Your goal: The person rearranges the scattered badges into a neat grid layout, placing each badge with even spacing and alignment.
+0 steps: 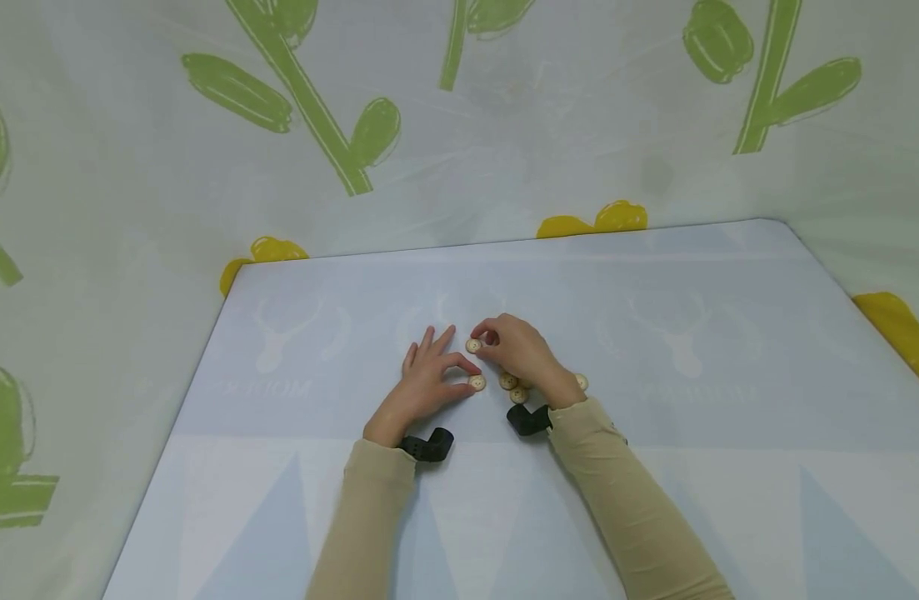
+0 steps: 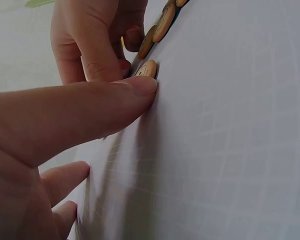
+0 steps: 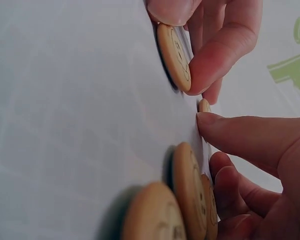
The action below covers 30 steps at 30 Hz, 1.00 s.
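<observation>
My left hand [image 1: 422, 385] pinches a small round wooden disc [image 1: 477, 382] between thumb and index finger, its other fingers spread out on the table. Dark drawn markings show on that disc's face in the right wrist view. Just beyond it, my right hand [image 1: 521, 343] has thumb and forefinger on a second wooden disc [image 1: 473, 345]. This second disc [image 3: 204, 105] is mostly covered by the thumb in the right wrist view. Several more discs [image 1: 517, 395] lie in a loose group under and beside the right wrist, some overlapping.
A single disc [image 1: 581, 381] lies right of the right wrist, partly hidden by it. The pale table [image 1: 279, 492] has faint printed patterns and blue triangles. A white cloth with green leaves [image 1: 237, 92] hangs behind. Each wrist wears a black camera mount [image 1: 429, 446].
</observation>
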Each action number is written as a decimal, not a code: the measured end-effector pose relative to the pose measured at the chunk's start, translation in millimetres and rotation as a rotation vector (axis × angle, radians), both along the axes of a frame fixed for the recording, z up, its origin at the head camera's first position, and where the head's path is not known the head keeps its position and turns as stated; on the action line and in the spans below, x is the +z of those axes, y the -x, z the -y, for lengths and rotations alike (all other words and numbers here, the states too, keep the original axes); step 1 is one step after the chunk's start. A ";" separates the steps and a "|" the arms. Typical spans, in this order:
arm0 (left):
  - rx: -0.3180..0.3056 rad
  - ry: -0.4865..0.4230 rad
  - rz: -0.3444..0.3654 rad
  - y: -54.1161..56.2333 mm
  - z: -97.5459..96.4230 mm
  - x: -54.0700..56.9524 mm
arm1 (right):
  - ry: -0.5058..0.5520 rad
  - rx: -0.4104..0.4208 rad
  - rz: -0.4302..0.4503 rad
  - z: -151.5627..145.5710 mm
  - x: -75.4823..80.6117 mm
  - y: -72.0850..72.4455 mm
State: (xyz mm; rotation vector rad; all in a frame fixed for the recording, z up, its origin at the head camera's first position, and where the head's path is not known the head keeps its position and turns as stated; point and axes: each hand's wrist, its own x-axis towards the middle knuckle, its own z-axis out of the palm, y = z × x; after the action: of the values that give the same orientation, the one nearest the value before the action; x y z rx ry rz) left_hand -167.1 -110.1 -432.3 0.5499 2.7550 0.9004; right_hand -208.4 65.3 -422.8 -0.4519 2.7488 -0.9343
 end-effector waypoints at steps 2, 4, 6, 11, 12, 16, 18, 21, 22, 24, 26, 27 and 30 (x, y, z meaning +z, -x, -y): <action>0.001 -0.001 0.001 -0.1 -0.2 -0.2 | -0.002 -0.004 -0.002 0.2 -0.5 -0.5; 0.001 0.001 0.002 -0.3 -0.1 -0.4 | -0.002 -0.007 -0.002 0.3 -0.7 -1.1; 0.003 0.003 0.004 -0.5 -0.1 -0.4 | 0.003 -0.005 0.002 0.5 -0.7 -1.4; 0.009 0.006 0.015 -0.9 0.0 0.4 | 0.005 -0.004 0.009 0.8 -1.0 -0.9; 0.009 0.005 0.013 -0.8 -0.1 0.6 | 0.003 -0.006 0.007 0.7 -1.0 -0.6; 0.007 0.001 0.007 -0.3 -0.3 1.3 | -0.008 -0.007 -0.006 0.3 -0.7 0.1; 0.004 -0.004 0.007 -0.2 -0.1 1.5 | -0.012 -0.004 -0.012 0.3 -0.8 -0.2; 0.002 -0.007 0.021 -0.2 0.2 1.6 | -0.023 0.004 -0.026 0.4 -1.4 -0.8; 0.000 -0.007 0.022 0.0 0.1 1.4 | -0.028 0.005 -0.031 0.4 -1.7 -0.9; -0.002 -0.005 0.023 0.2 0.1 1.1 | -0.039 0.004 -0.036 0.6 -1.7 -1.0; 0.000 -0.004 0.022 0.3 -0.1 0.9 | -0.046 0.003 -0.029 0.8 -1.3 -0.7; 0.001 -0.005 0.020 0.2 -0.1 0.9 | -0.049 0.003 -0.027 0.8 -1.1 -0.5; 0.003 -0.004 0.015 0.4 -0.3 0.7 | -0.053 0.002 -0.025 1.0 -0.6 -0.2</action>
State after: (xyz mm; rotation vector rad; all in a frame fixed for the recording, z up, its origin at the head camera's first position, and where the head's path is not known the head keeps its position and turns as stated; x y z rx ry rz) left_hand -167.5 -109.8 -431.5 0.5380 2.7419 0.9076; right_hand -208.2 64.3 -423.4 -0.4601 2.7881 -0.8581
